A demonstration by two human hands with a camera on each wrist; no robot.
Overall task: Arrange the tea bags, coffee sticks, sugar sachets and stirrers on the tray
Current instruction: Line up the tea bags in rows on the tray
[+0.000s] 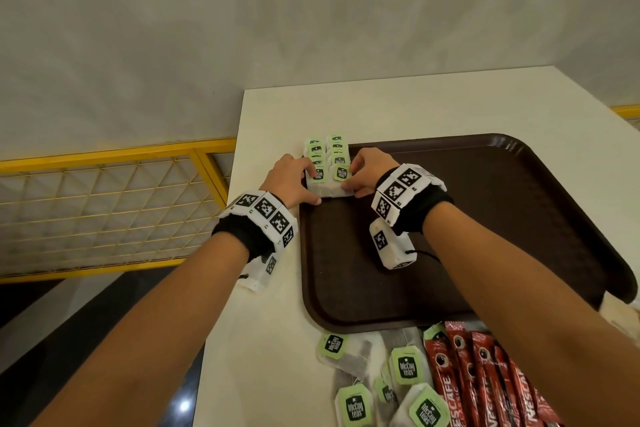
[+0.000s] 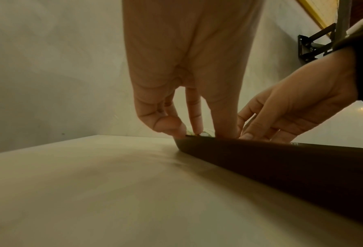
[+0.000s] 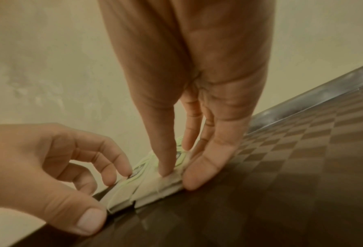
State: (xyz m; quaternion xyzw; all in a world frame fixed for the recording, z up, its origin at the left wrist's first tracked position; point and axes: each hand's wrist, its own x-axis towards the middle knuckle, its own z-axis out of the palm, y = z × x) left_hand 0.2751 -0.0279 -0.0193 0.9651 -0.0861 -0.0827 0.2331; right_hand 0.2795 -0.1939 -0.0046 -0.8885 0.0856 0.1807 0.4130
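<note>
Two short rows of tea bags (image 1: pixel 327 156) with green tags lie in the far left corner of the brown tray (image 1: pixel 485 218). My left hand (image 1: pixel 313 184) grips the left row, curled fingertips on top and thumb at the near end by the tray rim. My right hand (image 1: pixel 351 180) pinches the right row, one finger on top and the thumb against its side. The right wrist view shows the tea bags (image 3: pixel 155 187) between my right hand (image 3: pixel 180 175) and my left hand (image 3: pixel 112 183). In the left wrist view the tray wall (image 2: pixel 282 163) hides most of the bags.
Loose tea bags (image 1: pixel 405 371) and red coffee sticks (image 1: pixel 485 374) lie on the white table (image 1: pixel 415 107) just below the tray's near edge. A yellow mesh railing (image 1: pixel 121 152) runs beyond the table's left edge. The rest of the tray floor (image 3: pixel 282 183) is bare.
</note>
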